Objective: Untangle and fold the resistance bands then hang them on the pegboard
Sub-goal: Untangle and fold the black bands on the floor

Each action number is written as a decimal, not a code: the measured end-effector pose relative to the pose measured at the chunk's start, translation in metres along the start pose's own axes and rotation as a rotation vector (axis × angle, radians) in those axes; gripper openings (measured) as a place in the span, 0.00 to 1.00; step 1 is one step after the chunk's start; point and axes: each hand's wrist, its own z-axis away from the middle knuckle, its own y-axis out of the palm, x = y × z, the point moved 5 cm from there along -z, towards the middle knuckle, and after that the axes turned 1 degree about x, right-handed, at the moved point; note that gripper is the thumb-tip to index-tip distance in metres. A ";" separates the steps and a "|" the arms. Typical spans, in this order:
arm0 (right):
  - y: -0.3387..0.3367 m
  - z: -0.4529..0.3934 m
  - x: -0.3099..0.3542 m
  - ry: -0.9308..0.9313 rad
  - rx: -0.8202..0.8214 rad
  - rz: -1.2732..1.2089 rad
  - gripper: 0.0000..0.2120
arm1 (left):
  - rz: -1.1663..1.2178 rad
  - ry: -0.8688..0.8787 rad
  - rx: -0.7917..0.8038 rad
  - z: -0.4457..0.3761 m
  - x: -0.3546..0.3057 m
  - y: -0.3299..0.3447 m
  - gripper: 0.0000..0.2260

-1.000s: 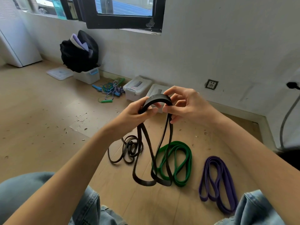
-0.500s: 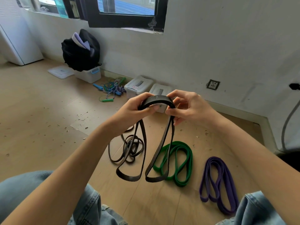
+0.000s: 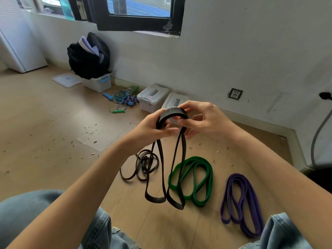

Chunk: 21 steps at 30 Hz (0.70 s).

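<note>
Hanging loops swung closer together, left hand (image 3: 152, 130) and right hand (image 3: 203, 119) pinching black band (image 3: 171, 114), no legible writing

Wooden floor (image 3: 45, 133) strewn with small debris. White wall (image 3: 233, 56) bearing a socket (image 3: 235, 94) and a black-framed window (image 3: 140, 20). Along the wall: black bag (image 3: 89, 58) atop a white bin (image 3: 98, 83), a loose lid (image 3: 66, 79), tangled skipping ropes (image 3: 124, 99), two lidded boxes (image 3: 152, 97).
</note>
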 end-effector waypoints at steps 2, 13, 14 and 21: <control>-0.001 0.000 0.002 -0.007 -0.005 0.011 0.15 | -0.018 -0.006 -0.010 -0.001 0.002 0.000 0.14; 0.001 -0.004 0.010 -0.015 0.012 0.024 0.14 | 0.000 -0.030 0.044 -0.003 0.009 0.001 0.06; 0.002 -0.003 0.010 -0.017 0.017 0.021 0.14 | 0.009 -0.042 0.058 -0.002 0.011 0.003 0.05; 0.004 0.002 0.013 -0.031 -0.003 -0.099 0.11 | 0.112 -0.211 0.255 0.004 0.028 0.013 0.10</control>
